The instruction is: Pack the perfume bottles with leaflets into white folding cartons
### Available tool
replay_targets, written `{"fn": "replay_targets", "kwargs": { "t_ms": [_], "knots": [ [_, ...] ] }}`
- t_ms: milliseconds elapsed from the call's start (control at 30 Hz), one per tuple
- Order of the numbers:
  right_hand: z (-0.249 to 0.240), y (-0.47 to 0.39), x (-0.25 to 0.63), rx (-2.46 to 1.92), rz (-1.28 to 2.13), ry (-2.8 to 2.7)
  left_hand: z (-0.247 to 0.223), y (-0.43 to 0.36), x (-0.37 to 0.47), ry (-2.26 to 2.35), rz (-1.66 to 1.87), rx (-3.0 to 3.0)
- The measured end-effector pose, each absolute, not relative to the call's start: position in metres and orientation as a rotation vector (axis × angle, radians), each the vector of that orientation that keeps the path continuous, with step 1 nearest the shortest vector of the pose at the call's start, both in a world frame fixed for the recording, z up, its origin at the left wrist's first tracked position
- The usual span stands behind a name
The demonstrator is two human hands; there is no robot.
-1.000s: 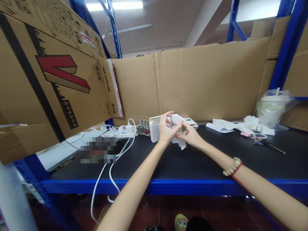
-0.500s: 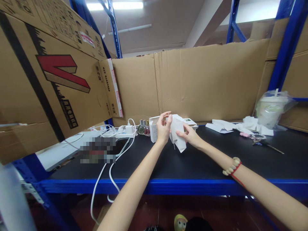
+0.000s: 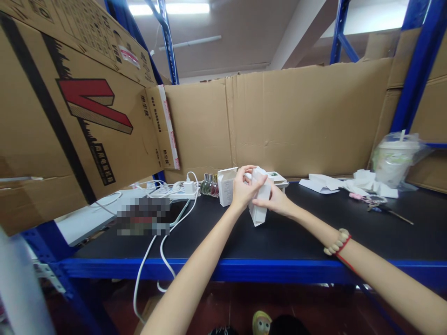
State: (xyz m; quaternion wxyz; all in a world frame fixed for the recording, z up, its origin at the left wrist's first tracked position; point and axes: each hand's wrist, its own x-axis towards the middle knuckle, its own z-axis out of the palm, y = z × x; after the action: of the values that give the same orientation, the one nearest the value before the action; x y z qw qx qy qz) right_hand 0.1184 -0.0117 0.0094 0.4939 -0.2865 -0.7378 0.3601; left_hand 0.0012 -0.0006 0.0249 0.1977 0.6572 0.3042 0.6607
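A small white cardboard box (image 3: pixel 259 204) is held between both hands above the black table mat (image 3: pixel 296 237), its lower end tilted toward me. My left hand (image 3: pixel 243 187) grips the upper left part, fingers curled over the far side and thumb across the front. My right hand (image 3: pixel 275 200) closes on the right side, thumb pressed on the near face. Just left of the hands stands a white printed box (image 3: pixel 226 187) on the mat. Beside it, several small glass bottles (image 3: pixel 210 185) with shiny caps stand close together.
A white power strip (image 3: pixel 174 190) with plugs and cables lies at the left. Flattened white paper pieces (image 3: pixel 319 183), keys (image 3: pixel 377 202) and a lidded cup (image 3: pixel 396 160) in plastic lie right. Cardboard (image 3: pixel 300 116) walls the back; a large carton (image 3: pixel 94 111) leans in from the left.
The white box has turned more upright and looks narrower, squared up between the hands. My left thumb has come down across its front, and my right hand has shifted slightly.
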Motion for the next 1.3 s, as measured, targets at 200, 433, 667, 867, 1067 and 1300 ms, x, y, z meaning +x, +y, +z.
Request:
{"fn": "replay_targets", "kwargs": {
  "t_ms": [200,433,667,867,1067,1300],
  "knots": [
    [0.01,-0.014,0.121,-0.817,0.907,-1.896,0.022,0.001,-0.006,1.001,2.021,2.082],
    [0.007,-0.014,0.121,-0.784,0.942,-1.902,0.025,0.006,-0.022,1.742,2.276,1.646],
    [0.007,-0.017,0.124,-0.945,0.987,-1.99,0.016,0.015,-0.03,2.003,1.941,1.567],
    [0.006,-0.011,0.124,-0.861,1.017,-1.932,0.003,0.022,-0.034,1.93,1.63,1.88],
    [0.009,0.001,0.131,-0.79,1.149,-1.708,0.01,0.018,-0.035,1.912,1.758,1.937],
    [0.018,-0.004,0.134,-0.741,1.194,-1.53,0.015,0.017,-0.03,1.6,2.346,1.767]
  ]
}}
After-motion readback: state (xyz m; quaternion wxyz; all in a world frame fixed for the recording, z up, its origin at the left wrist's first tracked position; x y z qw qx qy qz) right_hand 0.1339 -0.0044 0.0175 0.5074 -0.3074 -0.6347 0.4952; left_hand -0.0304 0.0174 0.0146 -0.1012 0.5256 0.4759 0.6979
